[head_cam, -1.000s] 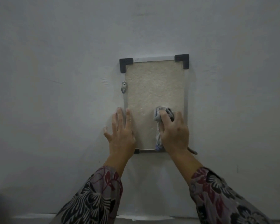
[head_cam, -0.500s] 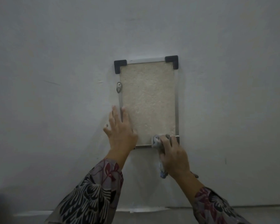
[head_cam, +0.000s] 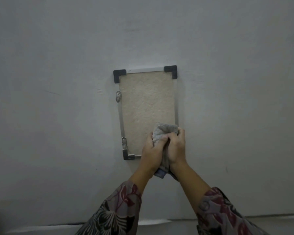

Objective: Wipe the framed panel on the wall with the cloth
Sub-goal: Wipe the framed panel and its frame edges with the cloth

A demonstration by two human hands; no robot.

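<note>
The framed panel (head_cam: 147, 106) hangs on the white wall: a beige rough surface in a thin metal frame with black corner caps at the top. A grey cloth (head_cam: 165, 130) is bunched in front of the panel's lower right corner. My left hand (head_cam: 152, 150) and my right hand (head_cam: 176, 147) are side by side there, both gripping the cloth. A tail of cloth hangs below my wrists. The panel's bottom right corner is hidden behind my hands.
Two small metal hanger tabs (head_cam: 118, 96) sit on the frame's left edge, the second one lower down (head_cam: 124, 141). The white wall (head_cam: 58, 116) fills the view. A pale ledge or skirting line (head_cam: 41, 230) runs along the bottom.
My left hand has left the panel's left edge and moved right to join my right hand on the cloth. The lower left corner of the frame is now uncovered.
</note>
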